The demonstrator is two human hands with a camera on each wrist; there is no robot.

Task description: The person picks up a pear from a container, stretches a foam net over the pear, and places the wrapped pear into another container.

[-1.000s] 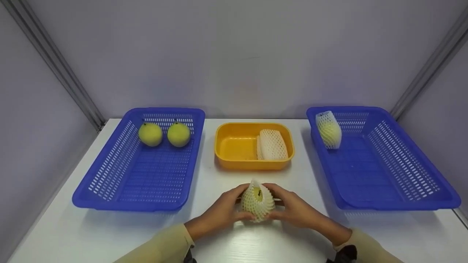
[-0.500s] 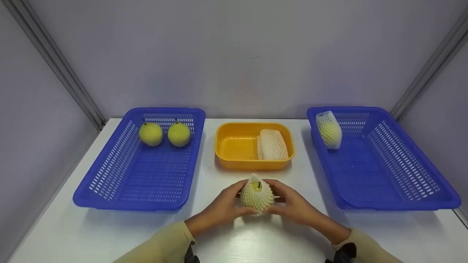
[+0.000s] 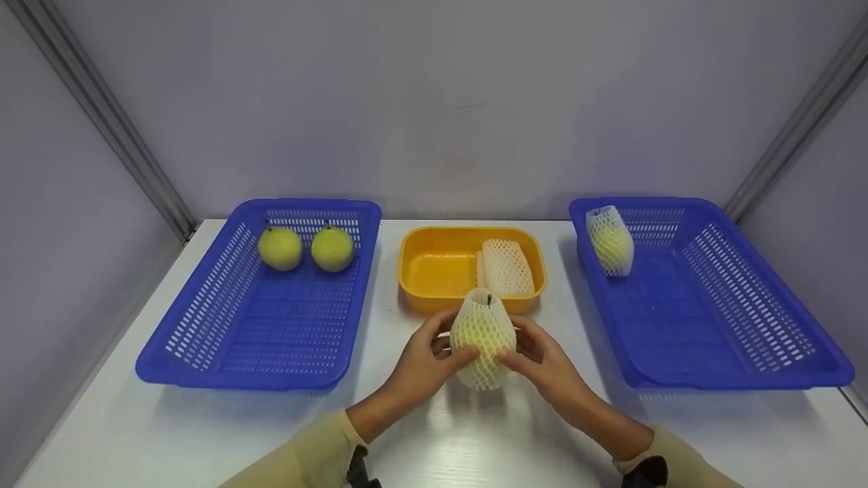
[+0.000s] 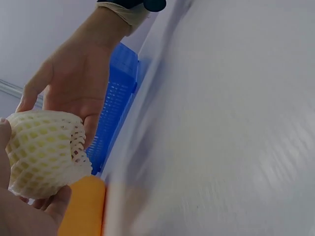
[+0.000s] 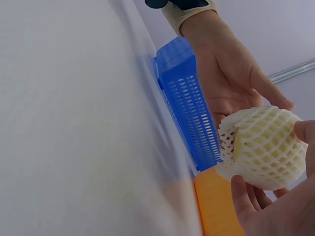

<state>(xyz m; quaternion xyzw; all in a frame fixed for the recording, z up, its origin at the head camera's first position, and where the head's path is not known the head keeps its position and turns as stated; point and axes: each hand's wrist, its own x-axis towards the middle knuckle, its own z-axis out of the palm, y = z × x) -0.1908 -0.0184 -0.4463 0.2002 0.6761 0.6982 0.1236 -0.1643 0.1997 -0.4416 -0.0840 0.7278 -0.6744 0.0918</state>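
A yellow-green pear in a white foam net sleeve is held between both hands, raised off the table. My left hand grips its left side, thumb across the front of the netting. From the right, my right hand holds it the same way, fingers partly hidden behind. The stem shows at the sleeve's upper opening. Seen from the left wrist, the netted pear has the sleeve's lower end hanging loose past the fruit. The right wrist view shows the netted pear with bare skin at that end.
Two bare pears sit in the left blue basket. Behind the hands, a yellow tub contains folded foam nets. One netted pear leans in the right blue basket. A pale wall stands behind.
Both hands have lifted the netted pear up and away from the person, tilting it upright. My thumbs have moved onto its front. The baskets and tub have stayed in place.
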